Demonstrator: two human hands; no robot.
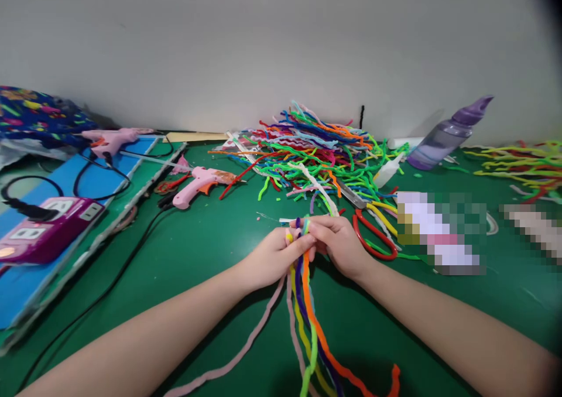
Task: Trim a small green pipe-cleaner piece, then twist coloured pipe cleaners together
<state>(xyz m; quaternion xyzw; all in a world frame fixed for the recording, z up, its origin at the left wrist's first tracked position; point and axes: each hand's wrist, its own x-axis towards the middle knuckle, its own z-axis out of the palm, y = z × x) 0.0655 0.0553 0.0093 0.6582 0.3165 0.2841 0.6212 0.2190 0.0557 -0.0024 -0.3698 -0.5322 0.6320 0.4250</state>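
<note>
Both hands meet over the middle of the green table, pinching the upper ends of a bundle of pipe cleaners [310, 303]. My left hand [273, 259] is closed on the bundle, its thumb across the strands. From the other side, my right hand [337, 242] grips the same bundle near its top. Pink, yellow, purple, orange and light green lengths hang down toward me, spreading apart below the fingers. Short coloured ends show between the fingertips. Just right of my right hand lie red-handled scissors [376, 243], partly under other strands.
A heap of pipe cleaners [307, 142] lies behind my hands. Two pink glue guns [198, 187] and a purple power strip [48, 227] with black cords are at left. A purple water bottle [445, 136] and white glue bottle [388, 172] stand right. More yellow-green strands [522, 166] lie far right.
</note>
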